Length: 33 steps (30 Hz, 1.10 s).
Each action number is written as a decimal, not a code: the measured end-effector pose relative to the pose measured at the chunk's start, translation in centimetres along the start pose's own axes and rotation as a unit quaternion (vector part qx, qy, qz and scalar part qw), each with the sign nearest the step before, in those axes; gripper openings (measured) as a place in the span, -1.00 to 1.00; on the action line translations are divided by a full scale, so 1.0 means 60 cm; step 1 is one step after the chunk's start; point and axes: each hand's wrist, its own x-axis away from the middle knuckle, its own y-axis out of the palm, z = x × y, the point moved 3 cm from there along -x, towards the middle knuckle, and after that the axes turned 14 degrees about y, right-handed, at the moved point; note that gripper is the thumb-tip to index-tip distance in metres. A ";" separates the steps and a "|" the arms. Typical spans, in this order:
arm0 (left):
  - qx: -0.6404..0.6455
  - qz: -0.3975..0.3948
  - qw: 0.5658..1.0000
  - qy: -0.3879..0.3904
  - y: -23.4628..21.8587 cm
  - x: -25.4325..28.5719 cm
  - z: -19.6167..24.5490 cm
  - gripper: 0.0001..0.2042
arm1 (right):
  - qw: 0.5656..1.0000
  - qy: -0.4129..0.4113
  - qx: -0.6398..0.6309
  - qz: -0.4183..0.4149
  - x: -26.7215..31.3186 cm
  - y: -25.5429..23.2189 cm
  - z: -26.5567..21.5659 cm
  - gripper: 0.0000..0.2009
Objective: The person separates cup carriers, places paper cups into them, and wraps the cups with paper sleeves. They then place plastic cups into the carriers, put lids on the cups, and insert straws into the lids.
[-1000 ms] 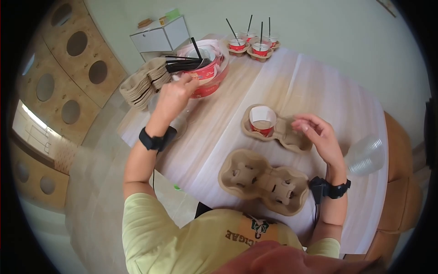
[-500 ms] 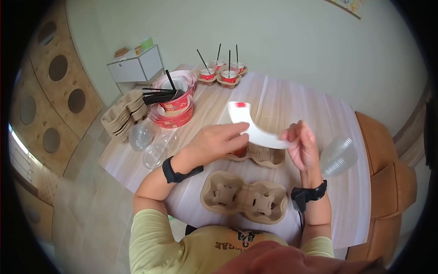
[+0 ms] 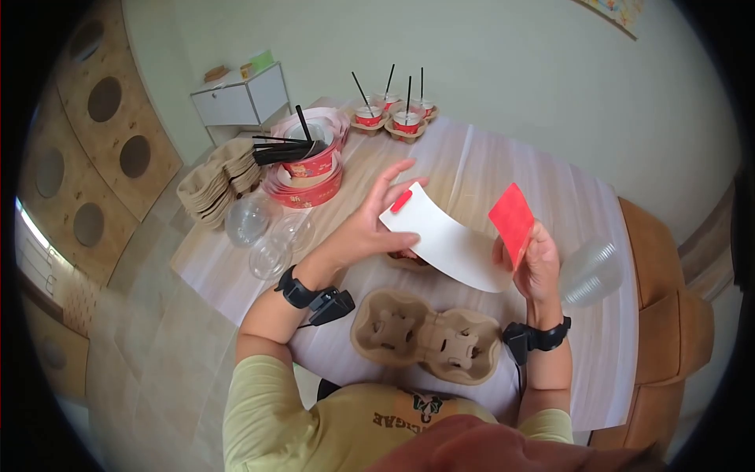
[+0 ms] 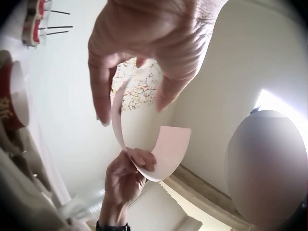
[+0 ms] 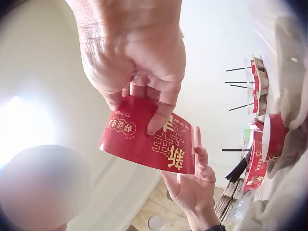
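Note:
A curved paper cup sleeve [image 3: 456, 242], white inside and red with gold lettering outside, is held up over the table. My right hand [image 3: 541, 256] pinches it near one end, which bends up to show red. In the right wrist view its thumb and fingers grip the red sleeve [image 5: 144, 134]. My left hand [image 3: 366, 228] is at the other end, thumb and fingers spread apart around it; the left wrist view shows the sleeve's edge along the inside of a finger [image 4: 101, 91]. Under the sleeve, mostly hidden, stands a red-banded cup [image 5: 275, 137].
Nearest me lies a two-cup pulp carrier [image 3: 426, 334]. At left are stacked carriers [image 3: 216, 185], clear domed lids [image 3: 252, 220] and a red bowl of sleeves [image 3: 311, 189] with black straws [image 3: 287, 152]. Filled cups [image 3: 406, 122] stand at the back; nested clear cups [image 3: 590, 271] lie at right.
My left hand left the red bowl area and came to the middle, where the sleeve appeared between both hands. Since then the sleeve's right end has turned up, showing red, and the left fingers have spread.

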 end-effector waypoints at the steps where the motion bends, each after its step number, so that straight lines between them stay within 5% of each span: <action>1: -0.031 -0.018 0.998 -0.048 0.009 0.003 0.005 -0.31 | 1.000 -0.005 0.019 -0.001 0.001 -0.002 -0.001 -0.62; 7: 0.038 0.030 0.991 -0.123 -0.010 0.008 -0.025 -0.49 | 0.987 -0.032 -0.111 -0.115 -0.003 -0.002 -0.005 -0.74; 11: 0.092 0.083 0.988 -0.089 -0.004 0.005 -0.022 -0.56 | 0.999 0.013 -0.043 -0.026 -0.001 0.024 -0.012 -0.62; 18: 0.210 0.047 0.976 -0.031 0.008 0.009 -0.001 -0.50 | 0.989 0.107 -0.098 -0.028 -0.007 0.010 0.015 -0.73; 21: 0.257 0.011 0.965 -0.057 0.017 0.013 -0.003 -0.37 | 0.973 0.148 -0.150 -0.091 -0.006 0.009 0.026 -0.85; 26: 0.254 -0.061 0.965 -0.018 0.030 0.016 -0.014 -0.10 | 0.962 0.247 0.027 -0.110 -0.002 0.020 0.014 -0.89; 30: 0.279 -0.108 0.954 -0.036 0.023 0.018 -0.014 -0.25 | 0.954 0.265 0.062 -0.125 -0.001 0.015 0.009 -0.90; 33: 0.219 -0.054 0.967 -0.119 0.013 0.021 -0.034 -0.31 | 0.948 0.266 0.117 -0.133 0.000 0.019 0.004 -0.89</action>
